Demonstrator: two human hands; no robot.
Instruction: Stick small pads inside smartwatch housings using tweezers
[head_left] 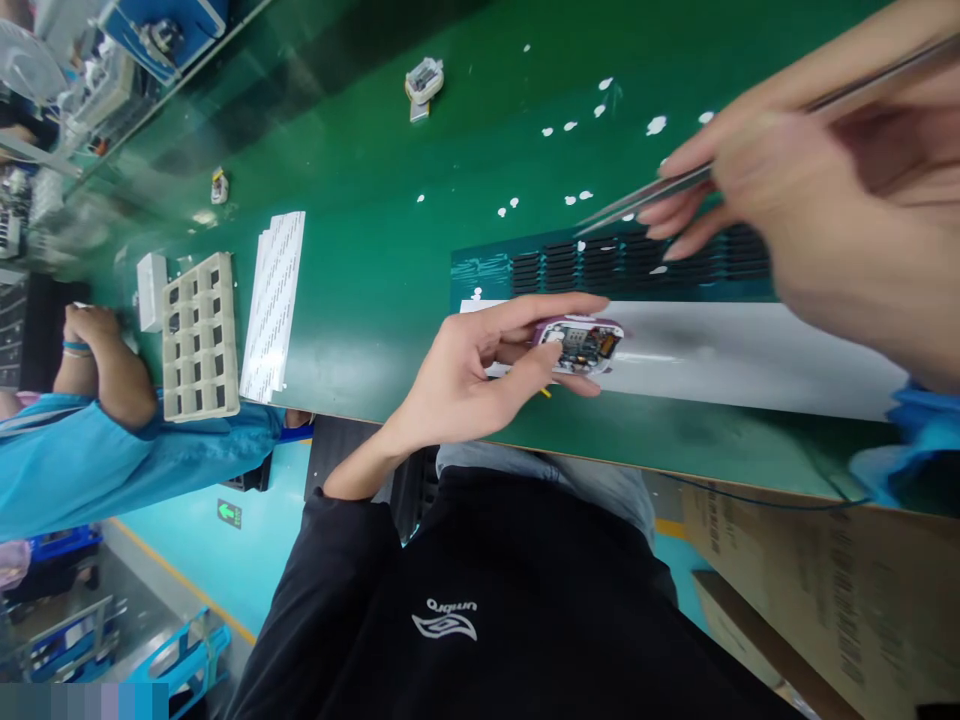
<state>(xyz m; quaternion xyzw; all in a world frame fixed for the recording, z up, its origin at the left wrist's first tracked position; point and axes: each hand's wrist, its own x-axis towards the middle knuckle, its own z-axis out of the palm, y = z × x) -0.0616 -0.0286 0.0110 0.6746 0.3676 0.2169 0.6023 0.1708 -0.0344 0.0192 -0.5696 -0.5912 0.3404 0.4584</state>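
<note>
My left hand [487, 370] is closed around a small open-backed electronic device [583, 345] with a purple and white case, its circuit board facing up. In my right hand [810, 190] is a pair of metal tweezers [675, 185], tips pointing left and down. Those tips are over the top edge of a dark sheet [480, 268] bearing rows of black strips [600, 262]; whether they touch it I cannot tell. A white sheet [712, 350] lies under and to the right of the device. Small white paper bits [656, 125] are scattered on the green tabletop around the tweezers.
Further left are a stack of printed white strips [274, 305], a beige compartment tray [201, 340] and a white box [152, 290]. Another small device [424, 82] lies farther back. A co-worker's arm [124, 380] rests at the left. Cardboard boxes [825, 580] stand below the table at right.
</note>
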